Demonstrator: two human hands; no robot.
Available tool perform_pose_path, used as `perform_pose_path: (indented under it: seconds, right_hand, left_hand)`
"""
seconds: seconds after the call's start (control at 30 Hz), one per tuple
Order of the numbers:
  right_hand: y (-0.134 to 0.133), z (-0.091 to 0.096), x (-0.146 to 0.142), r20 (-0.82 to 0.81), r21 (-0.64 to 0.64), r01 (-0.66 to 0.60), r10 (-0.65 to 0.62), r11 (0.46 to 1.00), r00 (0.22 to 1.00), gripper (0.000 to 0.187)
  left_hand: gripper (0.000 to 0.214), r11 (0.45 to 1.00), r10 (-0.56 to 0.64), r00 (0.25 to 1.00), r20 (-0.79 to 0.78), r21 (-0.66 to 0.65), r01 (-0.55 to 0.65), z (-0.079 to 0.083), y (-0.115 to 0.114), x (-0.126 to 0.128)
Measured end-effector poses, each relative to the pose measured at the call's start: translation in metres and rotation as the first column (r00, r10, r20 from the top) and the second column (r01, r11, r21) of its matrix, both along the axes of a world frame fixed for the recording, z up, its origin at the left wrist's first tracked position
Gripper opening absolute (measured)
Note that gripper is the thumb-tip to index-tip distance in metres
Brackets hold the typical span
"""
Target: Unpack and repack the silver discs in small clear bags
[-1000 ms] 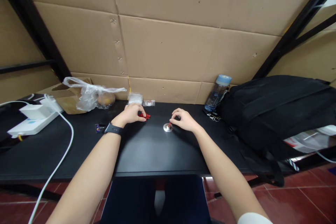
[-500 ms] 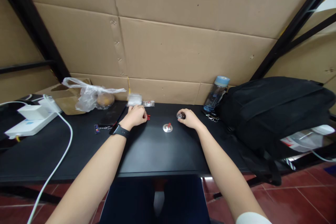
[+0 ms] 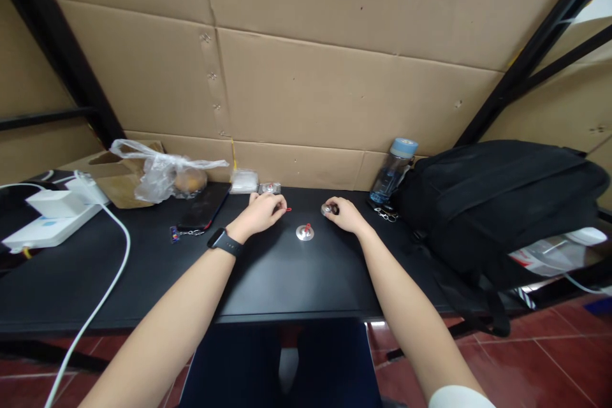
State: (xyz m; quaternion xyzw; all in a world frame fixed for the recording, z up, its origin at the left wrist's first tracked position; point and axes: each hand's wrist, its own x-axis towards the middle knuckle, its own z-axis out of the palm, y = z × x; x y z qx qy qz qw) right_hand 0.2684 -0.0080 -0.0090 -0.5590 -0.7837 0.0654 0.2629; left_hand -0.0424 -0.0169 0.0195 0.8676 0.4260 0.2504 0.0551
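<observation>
My left hand (image 3: 262, 212), a dark watch on its wrist, pinches a small red hook (image 3: 287, 209) just above the black table. Opposite it, my right hand (image 3: 345, 214) has its fingers closed around a clear suction cup (image 3: 327, 209), partly covered by the fingers. Between the hands a clear suction cup with a red hook (image 3: 305, 232) lies on the table. Behind my left hand is a small clear packet (image 3: 269, 188) with a bit of red in it.
Left are a black phone (image 3: 203, 207) with a keychain, a stack of clear bags (image 3: 244, 182), a plastic bag (image 3: 162, 172) and a white power strip (image 3: 52, 226). At right stand a water bottle (image 3: 392, 172) and a black backpack (image 3: 497, 204). Cardboard (image 3: 306, 89) walls the back.
My left hand has moved right, lifting a red hook away from where it was on the table. My right hand stays in place, its suction cup turned slightly.
</observation>
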Motion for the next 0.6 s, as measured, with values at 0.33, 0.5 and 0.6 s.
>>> perform_pose_path:
  seconds: [0.33, 0.5, 0.6]
  right_hand:
    - [-0.003, 0.006, -0.001, -0.024, 0.016, 0.023, -0.022, 1.000, 0.999, 0.024]
    - [-0.006, 0.010, -0.005, -0.125, 0.051, 0.003, 0.003, 0.999, 0.992, 0.024]
    - [-0.007, 0.011, -0.010, -0.233, 0.048, -0.017, 0.028, 0.999, 0.972, 0.027]
  left_hand:
    - [0.022, 0.997, 0.058, 0.998, 0.006, 0.056, -0.058, -0.010, -0.006, 0.016]
    - [0.014, 0.995, 0.082, 0.996, 0.022, 0.059, -0.084, -0.006, -0.009, 0.017]
    - [0.015, 0.991, 0.106, 0.993, 0.045, 0.077, -0.110, -0.003, -0.011, 0.018]
